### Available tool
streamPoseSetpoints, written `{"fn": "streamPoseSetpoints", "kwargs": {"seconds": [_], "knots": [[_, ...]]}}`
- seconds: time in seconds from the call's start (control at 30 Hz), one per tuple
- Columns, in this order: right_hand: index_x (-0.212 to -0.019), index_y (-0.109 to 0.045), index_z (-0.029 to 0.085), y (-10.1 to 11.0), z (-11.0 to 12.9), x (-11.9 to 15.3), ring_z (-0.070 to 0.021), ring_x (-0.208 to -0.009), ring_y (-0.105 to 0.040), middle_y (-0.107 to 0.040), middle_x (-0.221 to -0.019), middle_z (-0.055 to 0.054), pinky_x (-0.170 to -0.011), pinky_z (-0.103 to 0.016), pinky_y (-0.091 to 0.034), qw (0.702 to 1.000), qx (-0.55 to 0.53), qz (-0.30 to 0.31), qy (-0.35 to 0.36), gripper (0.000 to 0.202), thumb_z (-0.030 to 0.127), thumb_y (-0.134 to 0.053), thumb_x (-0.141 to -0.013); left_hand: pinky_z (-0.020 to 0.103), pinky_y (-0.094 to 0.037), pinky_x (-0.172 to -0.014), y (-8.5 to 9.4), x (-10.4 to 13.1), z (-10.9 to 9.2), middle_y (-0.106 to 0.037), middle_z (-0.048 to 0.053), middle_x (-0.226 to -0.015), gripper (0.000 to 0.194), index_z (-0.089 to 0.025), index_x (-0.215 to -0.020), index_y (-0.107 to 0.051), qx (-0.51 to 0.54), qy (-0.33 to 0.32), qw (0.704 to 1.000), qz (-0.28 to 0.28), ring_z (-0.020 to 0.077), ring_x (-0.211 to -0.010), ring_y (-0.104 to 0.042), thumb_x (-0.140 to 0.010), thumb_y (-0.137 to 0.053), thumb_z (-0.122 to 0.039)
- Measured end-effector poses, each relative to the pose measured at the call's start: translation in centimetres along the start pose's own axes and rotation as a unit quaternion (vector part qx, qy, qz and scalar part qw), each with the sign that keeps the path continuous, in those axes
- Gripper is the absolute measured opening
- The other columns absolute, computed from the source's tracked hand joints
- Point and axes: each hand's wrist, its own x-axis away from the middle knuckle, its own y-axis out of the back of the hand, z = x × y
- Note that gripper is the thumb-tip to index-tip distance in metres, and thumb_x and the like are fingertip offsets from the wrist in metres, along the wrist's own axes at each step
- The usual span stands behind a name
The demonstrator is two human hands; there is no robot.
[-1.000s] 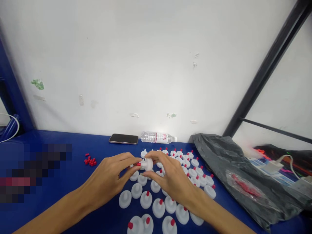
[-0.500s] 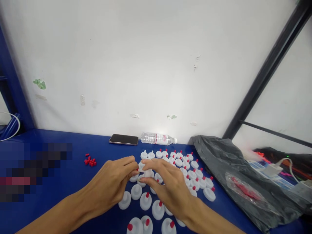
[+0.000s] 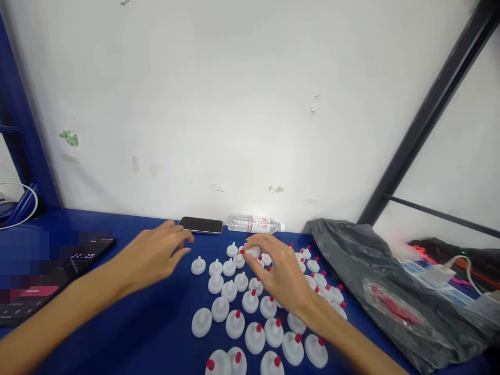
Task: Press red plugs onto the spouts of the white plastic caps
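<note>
My left hand (image 3: 160, 251) hovers over the blue table with its thumb and fingers apart, holding nothing. In my right hand (image 3: 275, 268), a white nozzle lid (image 3: 252, 252) is pinched between thumb and fingers, tilted so its red tip (image 3: 242, 251) points left. Beneath and around this hand stand many round white nozzle lids. Several, like the one at the left (image 3: 198, 265), have a bare spout, while others, such as a front lid (image 3: 255, 338), wear a red tip cap. The small red caps are not visible now; my left hand and forearm cover that part of the table.
A black phone (image 3: 201, 225) and a clear plastic bottle (image 3: 253, 223) lie along the wall. Another phone (image 3: 58, 276) with a timer display is at the left. On the right, a grey plastic bag (image 3: 351, 255) carries a clear packet of red pieces (image 3: 394, 304).
My hands have separated. The left has let go and moved left and up, its fingers opening; the right has moved right with the lid, which now shows a red tip.
</note>
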Motion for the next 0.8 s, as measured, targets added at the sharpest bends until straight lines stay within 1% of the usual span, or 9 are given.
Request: {"fn": "streamPoseSetpoints", "kwargs": {"seconds": [0.07,0.13,0.23,0.33,0.43,0.53,0.63,0.7,0.8], "knots": [[-0.098,-0.069,0.023,0.6,-0.8,-0.5,-0.0213,-0.095,-0.073,-0.076,-0.104,-0.004,-0.085,-0.034,-0.059,0.998,0.012,0.011,-0.053,0.002,0.024,-0.068,-0.098,0.041,-0.049,-0.073,0.1,-0.2,3.1,-0.074,0.011,-0.102,0.028,-0.025,-0.1,-0.073,-0.032,0.037,0.998,0.043,0.0354,-0.103,-0.066,-0.089,-0.053,-0.041],[-0.093,-0.07,0.022,0.9,-1.7,-0.7,-0.0217,-0.09,-0.073,-0.077,-0.099,-0.004,-0.08,-0.034,-0.058,0.995,0.028,0.039,-0.083,0.008,0.03,-0.07,-0.097,0.041,-0.05,-0.071,0.2,0.0,5.4,-0.073,0.012,-0.101,0.027,-0.026,-0.096,-0.074,-0.034,0.075,0.993,0.079,0.0344,-0.094,-0.068,-0.083,-0.059,-0.044],[-0.092,-0.073,0.022,0.7,-2.8,-0.6,-0.0247,-0.09,-0.075,-0.08,-0.096,-0.004,-0.08,-0.036,-0.056,0.993,0.041,0.073,-0.085,0.013,0.034,-0.072,-0.095,0.041,-0.051,-0.068,0.2,0.4,7.2,-0.072,0.011,-0.1,0.026,-0.028,-0.093,-0.076,-0.029,0.104,0.989,0.097,0.0303,-0.08,-0.069,-0.076,-0.063,-0.043],[-0.094,-0.075,0.021,-0.1,-3.6,-0.2,-0.0275,-0.098,-0.074,-0.08,-0.097,-0.006,-0.086,-0.04,-0.055,0.992,0.053,0.09,-0.075,0.014,0.035,-0.072,-0.096,0.037,-0.049,-0.064,0.2,0.6,7.4,-0.073,0.01,-0.095,0.02,-0.029,-0.088,-0.076,-0.028,0.102,0.991,0.084,0.0281,-0.074,-0.069,-0.072,-0.066,-0.038],[-0.095,-0.077,0.022,-0.7,-4.0,0.1,-0.0297,-0.108,-0.069,-0.079,-0.104,-0.007,-0.093,-0.045,-0.054,0.992,0.064,0.089,-0.061,0.018,0.039,-0.072,-0.097,0.034,-0.043,-0.057,0.0,0.6,7.1,-0.072,0.009,-0.085,0.011,-0.028,-0.077,-0.074,-0.027,0.088,0.993,0.074,0.0273,-0.069,-0.067,-0.072,-0.068,-0.036],[-0.093,-0.079,0.021,-0.8,-4.2,0.2,-0.03,-0.105,-0.068,-0.078,-0.105,-0.009,-0.092,-0.047,-0.054,0.992,0.071,0.088,-0.052,0.021,0.041,-0.073,-0.097,0.032,-0.039,-0.053,-0.2,0.6,6.8,-0.071,0.009,-0.078,0.006,-0.028,-0.068,-0.071,-0.02,0.07,0.995,0.073,0.0266,-0.065,-0.066,-0.072,-0.068,-0.032],[-0.101,-0.08,0.022,-0.3,-4.0,0.1,-0.0302,-0.105,-0.068,-0.078,-0.106,-0.009,-0.09,-0.048,-0.055,0.992,0.069,0.092,-0.046,0.021,0.041,-0.072,-0.097,0.032,-0.038,-0.053,-0.6,0.8,6.5,-0.07,0.007,-0.074,0.01,-0.027,-0.063,-0.069,-0.01,0.051,0.996,0.075,0.0253,-0.064,-0.067,-0.069,-0.065,-0.02],[-0.107,-0.078,0.022,0.2,-3.5,0.1,-0.0287,-0.108,-0.067,-0.078,-0.108,-0.008,-0.093,-0.047,-0.054,0.993,0.061,0.094,-0.035,0.022,0.04,-0.07,-0.099,0.031,-0.037,-0.054,-0.8,0.8,6.3,-0.069,0.006,-0.073,0.015,-0.027,-0.062,-0.068,-0.008,0.042,0.997,0.07,0.0244,-0.063,-0.066,-0.067,-0.061,-0.014],[-0.105,-0.079,0.024,0.5,-2.9,0.2,-0.026,-0.108,-0.067,-0.077,-0.106,-0.006,-0.097,-0.045,-0.053,0.992,0.044,0.115,0.003,0.02,0.042,-0.072,-0.097,0.032,-0.036,-0.055,-0.8,0.8,5.6,-0.069,0.007,-0.075,0.015,-0.027,-0.065,-0.067,-0.016,0.036,0.998,0.054,0.0253,-0.062,-0.064,-0.07,-0.06,-0.015]]}}
